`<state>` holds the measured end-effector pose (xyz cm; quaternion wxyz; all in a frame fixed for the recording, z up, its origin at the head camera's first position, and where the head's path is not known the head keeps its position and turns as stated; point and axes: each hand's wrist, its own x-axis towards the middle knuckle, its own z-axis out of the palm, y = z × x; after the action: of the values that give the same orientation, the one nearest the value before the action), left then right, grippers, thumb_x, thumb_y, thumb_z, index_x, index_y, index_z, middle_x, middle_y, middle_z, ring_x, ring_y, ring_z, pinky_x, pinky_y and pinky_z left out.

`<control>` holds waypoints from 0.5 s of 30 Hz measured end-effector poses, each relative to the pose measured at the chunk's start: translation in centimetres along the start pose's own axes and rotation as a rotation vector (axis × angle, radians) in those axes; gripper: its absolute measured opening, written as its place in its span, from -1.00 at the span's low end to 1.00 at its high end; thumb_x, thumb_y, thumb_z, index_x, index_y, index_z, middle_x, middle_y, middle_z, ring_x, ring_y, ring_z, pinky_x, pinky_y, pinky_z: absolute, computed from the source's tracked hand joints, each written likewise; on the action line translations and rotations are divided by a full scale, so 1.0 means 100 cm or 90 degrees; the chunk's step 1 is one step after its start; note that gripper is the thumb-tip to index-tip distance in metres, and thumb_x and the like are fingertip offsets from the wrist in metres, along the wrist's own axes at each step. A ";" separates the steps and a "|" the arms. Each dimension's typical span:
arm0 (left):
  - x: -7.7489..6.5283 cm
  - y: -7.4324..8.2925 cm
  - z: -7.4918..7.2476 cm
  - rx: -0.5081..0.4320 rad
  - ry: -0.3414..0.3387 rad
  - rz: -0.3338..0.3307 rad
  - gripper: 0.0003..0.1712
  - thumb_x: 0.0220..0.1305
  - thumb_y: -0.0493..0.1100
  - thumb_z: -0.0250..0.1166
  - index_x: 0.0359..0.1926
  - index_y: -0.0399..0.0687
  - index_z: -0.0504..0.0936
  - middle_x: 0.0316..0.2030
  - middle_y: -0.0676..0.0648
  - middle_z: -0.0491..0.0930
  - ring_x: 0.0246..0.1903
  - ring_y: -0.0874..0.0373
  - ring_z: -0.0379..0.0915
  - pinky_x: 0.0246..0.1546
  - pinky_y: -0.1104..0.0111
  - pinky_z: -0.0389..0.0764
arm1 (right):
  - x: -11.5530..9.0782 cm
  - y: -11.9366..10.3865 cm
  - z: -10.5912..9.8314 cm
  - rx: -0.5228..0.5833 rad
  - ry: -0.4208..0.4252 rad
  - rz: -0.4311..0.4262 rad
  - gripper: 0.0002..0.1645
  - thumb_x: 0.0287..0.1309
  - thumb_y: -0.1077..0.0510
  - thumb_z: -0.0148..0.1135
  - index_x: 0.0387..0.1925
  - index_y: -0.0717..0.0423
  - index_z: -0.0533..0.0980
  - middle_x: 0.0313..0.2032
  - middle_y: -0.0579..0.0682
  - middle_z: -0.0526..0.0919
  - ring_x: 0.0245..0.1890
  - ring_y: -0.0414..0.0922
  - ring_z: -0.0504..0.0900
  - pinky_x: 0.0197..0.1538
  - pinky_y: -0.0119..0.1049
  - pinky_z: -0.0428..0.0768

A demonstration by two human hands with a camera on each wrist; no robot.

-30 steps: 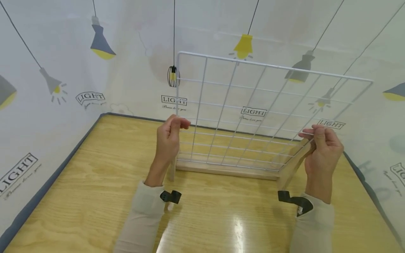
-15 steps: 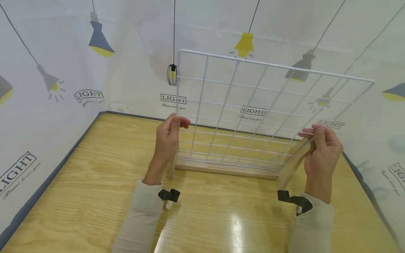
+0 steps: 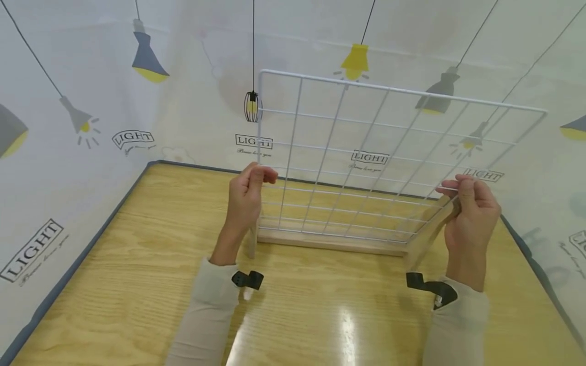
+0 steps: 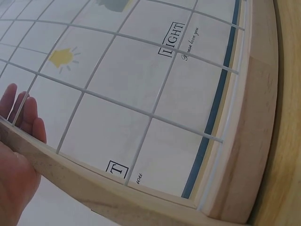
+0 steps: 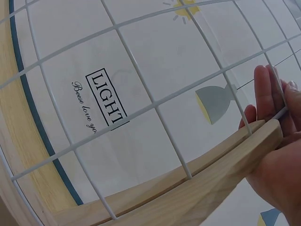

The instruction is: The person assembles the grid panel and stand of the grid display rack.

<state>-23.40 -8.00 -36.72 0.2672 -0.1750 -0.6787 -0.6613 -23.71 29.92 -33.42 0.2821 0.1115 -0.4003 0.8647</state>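
A white wire grid panel [image 3: 458, 98] stands upright, tilted, with its lower edge at a wooden crossbar [image 3: 329, 243]. Wooden side pieces rise at either end; the right one [image 5: 221, 188] has a groove along which the grid's edge runs. My left hand [image 3: 244, 198] grips the panel's left edge, fingers curled behind the wires. On the opposite edge, my right hand [image 3: 471, 218] pinches the outer wire between thumb and fingers, by the tip of the side piece. In the left wrist view, the left side piece [image 4: 117, 197] passes across the palm, and part of that hand is cut off.
The frame stands on a wood-grain table [image 3: 137, 284]. Behind it and at both sides hangs a white sheet [image 3: 192, 101] printed with lamps and lettering, meeting the table along a dark blue border [image 3: 110, 218].
The head view has shifted very slightly. Both hands keep the same hold on the wire grid panel, and its tilt looks the same.
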 end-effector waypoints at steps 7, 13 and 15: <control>0.000 0.002 0.000 -0.006 -0.006 -0.001 -0.57 0.58 -0.26 -0.11 -0.25 -0.47 0.61 -0.37 -0.07 0.59 -0.28 0.00 0.56 -0.11 0.40 0.62 | -0.001 0.000 0.001 -0.014 0.001 0.003 -0.75 0.18 0.38 0.29 -0.32 0.62 0.51 -0.53 0.30 0.67 -0.51 0.07 0.72 -0.32 -0.22 0.73; 0.000 0.000 -0.001 -0.010 -0.013 0.008 -0.57 0.58 -0.25 -0.11 -0.23 -0.50 0.60 -0.36 -0.12 0.58 -0.27 -0.06 0.55 -0.10 0.39 0.61 | -0.001 0.000 0.002 -0.019 0.001 0.001 -0.75 0.19 0.38 0.30 -0.32 0.62 0.51 -0.52 0.30 0.67 -0.51 0.07 0.72 -0.32 -0.22 0.73; 0.000 -0.001 -0.001 -0.011 -0.015 0.009 -0.57 0.58 -0.25 -0.12 -0.22 -0.52 0.59 -0.36 -0.16 0.58 -0.27 -0.09 0.55 -0.10 0.39 0.61 | -0.001 0.000 0.002 -0.023 0.002 -0.001 -0.74 0.19 0.37 0.30 -0.31 0.63 0.50 -0.52 0.30 0.67 -0.52 0.07 0.72 -0.32 -0.22 0.73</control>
<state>-23.39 -8.11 -36.81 0.2623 -0.1901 -0.6751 -0.6628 -23.61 29.74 -33.35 0.2856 0.1051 -0.4152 0.8573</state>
